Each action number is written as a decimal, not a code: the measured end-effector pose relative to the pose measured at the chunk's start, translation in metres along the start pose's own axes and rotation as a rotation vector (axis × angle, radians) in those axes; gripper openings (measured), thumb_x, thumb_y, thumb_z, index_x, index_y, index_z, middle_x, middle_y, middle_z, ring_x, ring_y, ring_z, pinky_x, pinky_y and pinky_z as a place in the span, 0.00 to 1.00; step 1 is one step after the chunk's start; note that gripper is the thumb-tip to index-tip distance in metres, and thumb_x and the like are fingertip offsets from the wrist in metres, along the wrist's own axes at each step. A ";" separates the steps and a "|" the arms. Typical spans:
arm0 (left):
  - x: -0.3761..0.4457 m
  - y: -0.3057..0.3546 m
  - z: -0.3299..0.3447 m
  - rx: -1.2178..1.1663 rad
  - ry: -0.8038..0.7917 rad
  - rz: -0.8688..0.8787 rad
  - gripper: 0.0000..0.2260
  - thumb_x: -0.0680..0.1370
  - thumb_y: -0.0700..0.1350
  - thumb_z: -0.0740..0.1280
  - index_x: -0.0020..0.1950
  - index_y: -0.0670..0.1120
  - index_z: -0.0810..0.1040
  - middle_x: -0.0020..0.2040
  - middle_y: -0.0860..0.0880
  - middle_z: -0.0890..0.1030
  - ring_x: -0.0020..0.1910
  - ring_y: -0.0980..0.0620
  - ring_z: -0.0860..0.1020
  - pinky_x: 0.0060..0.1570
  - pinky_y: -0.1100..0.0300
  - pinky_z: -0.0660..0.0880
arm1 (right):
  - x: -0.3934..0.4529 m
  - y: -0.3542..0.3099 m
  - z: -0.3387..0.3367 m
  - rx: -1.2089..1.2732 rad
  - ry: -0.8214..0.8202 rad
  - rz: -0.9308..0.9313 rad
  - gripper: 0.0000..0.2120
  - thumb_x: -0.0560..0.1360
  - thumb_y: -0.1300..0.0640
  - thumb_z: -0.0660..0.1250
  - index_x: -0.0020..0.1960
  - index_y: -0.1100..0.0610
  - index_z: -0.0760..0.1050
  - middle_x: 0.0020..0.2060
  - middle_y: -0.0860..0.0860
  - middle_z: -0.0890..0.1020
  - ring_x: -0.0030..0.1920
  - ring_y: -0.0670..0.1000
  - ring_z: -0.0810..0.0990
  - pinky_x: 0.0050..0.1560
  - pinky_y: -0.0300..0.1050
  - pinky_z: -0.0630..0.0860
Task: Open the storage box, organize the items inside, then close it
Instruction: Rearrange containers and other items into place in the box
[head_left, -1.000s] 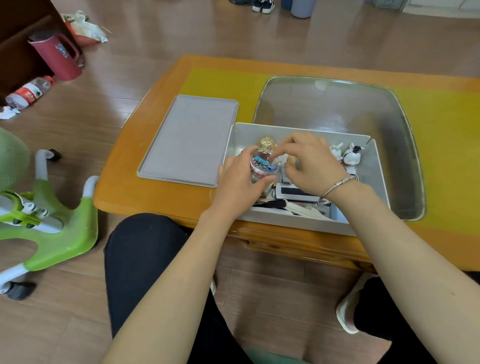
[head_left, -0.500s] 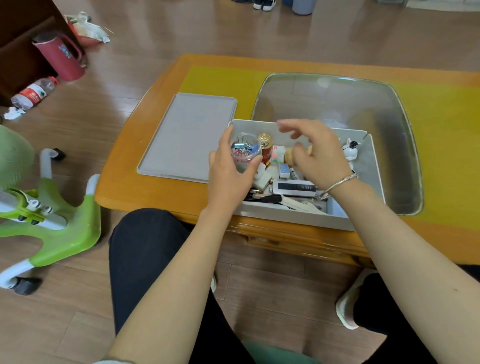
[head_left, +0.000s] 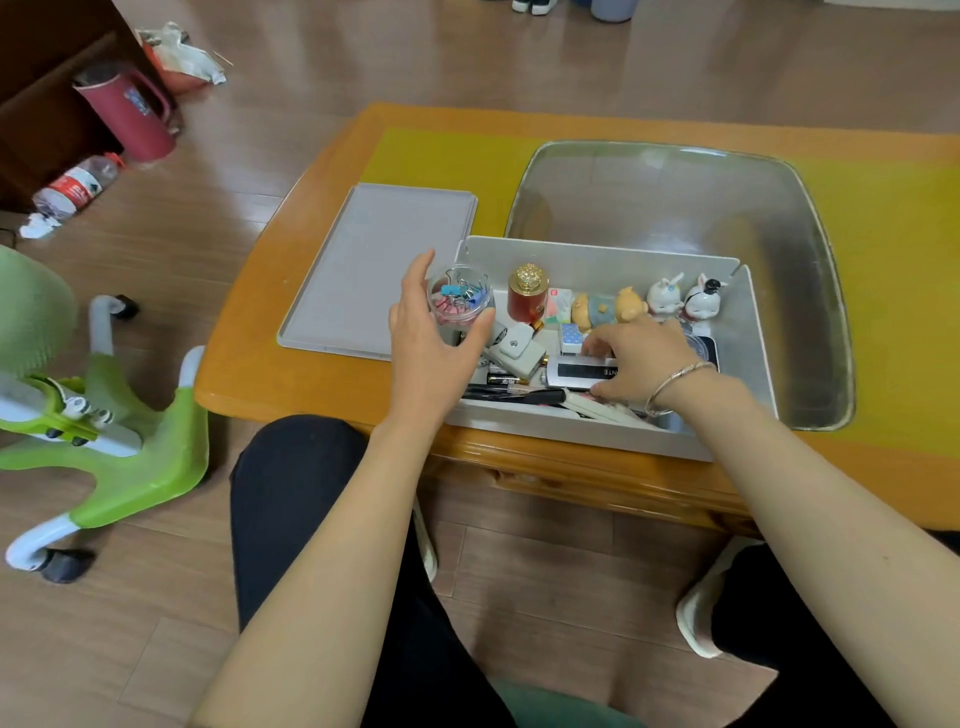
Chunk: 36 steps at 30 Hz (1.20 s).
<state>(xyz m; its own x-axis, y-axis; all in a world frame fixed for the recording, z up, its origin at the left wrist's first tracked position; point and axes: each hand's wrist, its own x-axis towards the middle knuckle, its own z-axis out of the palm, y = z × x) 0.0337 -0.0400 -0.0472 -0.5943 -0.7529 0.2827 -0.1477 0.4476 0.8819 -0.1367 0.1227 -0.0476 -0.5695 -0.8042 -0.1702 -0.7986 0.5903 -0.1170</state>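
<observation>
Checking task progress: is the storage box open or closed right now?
Open. The lid lies flat on the table left of the box, whose contents show.

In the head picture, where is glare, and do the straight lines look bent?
Head view: soft glare lies on the glass inset of the table and on the wooden floor at top; wide-angle distortion bows the table edge and stretches the forearms; the left hand and the clip jar look sharp.
</observation>
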 end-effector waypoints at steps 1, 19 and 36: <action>0.000 0.000 0.001 0.004 -0.004 -0.001 0.33 0.73 0.52 0.72 0.73 0.57 0.59 0.63 0.57 0.68 0.63 0.59 0.68 0.52 0.80 0.66 | 0.001 0.000 0.000 -0.009 -0.008 -0.014 0.20 0.65 0.46 0.72 0.55 0.46 0.75 0.47 0.45 0.80 0.55 0.53 0.73 0.49 0.49 0.63; -0.004 0.008 0.008 0.321 -0.178 0.192 0.27 0.80 0.55 0.62 0.77 0.55 0.58 0.67 0.46 0.68 0.66 0.50 0.66 0.62 0.55 0.70 | -0.009 0.003 -0.012 0.575 0.125 0.022 0.06 0.73 0.60 0.70 0.49 0.58 0.82 0.39 0.50 0.82 0.36 0.43 0.76 0.40 0.28 0.70; -0.021 0.023 0.053 0.259 -0.282 0.083 0.36 0.74 0.60 0.67 0.76 0.54 0.54 0.69 0.52 0.70 0.64 0.55 0.73 0.49 0.65 0.73 | -0.014 0.033 -0.014 0.027 0.089 0.477 0.21 0.69 0.42 0.72 0.42 0.57 0.67 0.38 0.58 0.76 0.38 0.56 0.72 0.36 0.45 0.67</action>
<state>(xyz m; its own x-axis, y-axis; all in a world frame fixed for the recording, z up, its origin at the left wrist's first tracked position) 0.0007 0.0114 -0.0530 -0.8011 -0.5633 0.2022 -0.2633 0.6352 0.7261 -0.1574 0.1523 -0.0352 -0.8860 -0.4459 -0.1270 -0.4401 0.8951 -0.0716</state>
